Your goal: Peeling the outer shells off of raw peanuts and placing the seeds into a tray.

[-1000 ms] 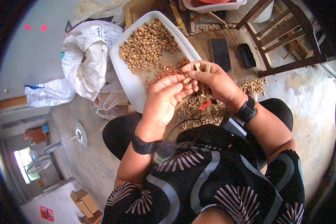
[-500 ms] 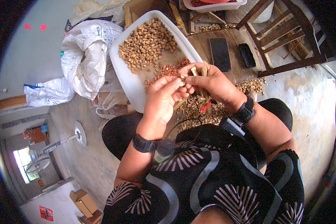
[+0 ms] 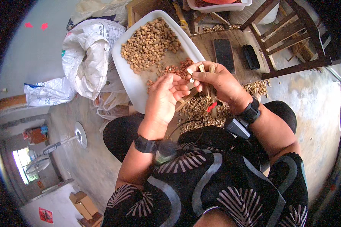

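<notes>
My right hand [image 3: 220, 84] pinches a split peanut shell [image 3: 191, 78], pale on the inside, between thumb and fingers. Tucked in the same palm is a wooden tool with two prongs [image 3: 207, 90], its ends standing up past the thumb. Just left of it, my left hand [image 3: 158, 99] is open with bent fingers apart and nothing visible in it. Both hands are over the near right corner of a white plastic tray [image 3: 122, 77]. Unshelled peanuts [image 3: 149, 43] fill its far part; red peanut kernels [image 3: 176, 69] lie nearer, partly hidden by my hands.
Broken shells [image 3: 195, 119] pile up below my hands. To the right, a wooden bench [image 3: 202, 43] bears a phone [image 3: 224, 56] and a black small tray [image 3: 251, 56], beside a dark wooden chair [image 3: 291, 38]. White woven sacks [image 3: 85, 56] stand left of the tray. A fan [image 3: 55, 147] is farther left.
My left hand has drawn back from the peanut shell and its fingers have parted. The shell stays in my right hand, with its pale inside now showing.
</notes>
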Motion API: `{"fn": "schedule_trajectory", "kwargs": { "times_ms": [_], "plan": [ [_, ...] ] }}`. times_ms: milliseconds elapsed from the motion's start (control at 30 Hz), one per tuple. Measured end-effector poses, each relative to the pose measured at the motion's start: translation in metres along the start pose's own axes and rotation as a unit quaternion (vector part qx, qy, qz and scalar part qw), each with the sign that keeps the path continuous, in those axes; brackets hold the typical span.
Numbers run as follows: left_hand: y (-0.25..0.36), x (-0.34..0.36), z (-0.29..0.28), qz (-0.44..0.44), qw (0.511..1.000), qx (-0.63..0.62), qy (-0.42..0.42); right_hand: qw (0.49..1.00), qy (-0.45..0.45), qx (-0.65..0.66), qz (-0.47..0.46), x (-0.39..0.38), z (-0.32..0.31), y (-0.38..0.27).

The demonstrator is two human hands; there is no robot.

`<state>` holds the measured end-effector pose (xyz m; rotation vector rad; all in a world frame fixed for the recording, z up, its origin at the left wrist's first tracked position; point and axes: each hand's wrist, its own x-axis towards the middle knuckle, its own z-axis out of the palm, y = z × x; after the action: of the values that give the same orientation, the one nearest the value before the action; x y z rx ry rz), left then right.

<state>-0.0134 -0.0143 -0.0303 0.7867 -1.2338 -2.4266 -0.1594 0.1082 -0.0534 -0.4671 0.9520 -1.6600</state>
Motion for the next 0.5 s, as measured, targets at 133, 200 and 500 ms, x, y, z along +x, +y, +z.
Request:
{"fn": "schedule_trajectory", "kwargs": {
  "times_ms": [133, 200, 500],
  "plan": [
    [0.001, 0.003, -0.009, 0.009, 1.000, 0.002, 0.024, 1.000, 0.022, 0.011, 0.011, -0.001, -0.002, -0.002],
    [0.005, 0.005, -0.015, 0.021, 0.998, 0.055, 0.037, 0.998, -0.007, -0.049, 0.025, -0.001, -0.003, -0.008],
    [0.034, 0.048, -0.073, -0.042, 0.917, 0.384, 0.102, 0.882, -0.174, -0.435, -0.051, -0.012, -0.004, -0.017]
  ]
}}
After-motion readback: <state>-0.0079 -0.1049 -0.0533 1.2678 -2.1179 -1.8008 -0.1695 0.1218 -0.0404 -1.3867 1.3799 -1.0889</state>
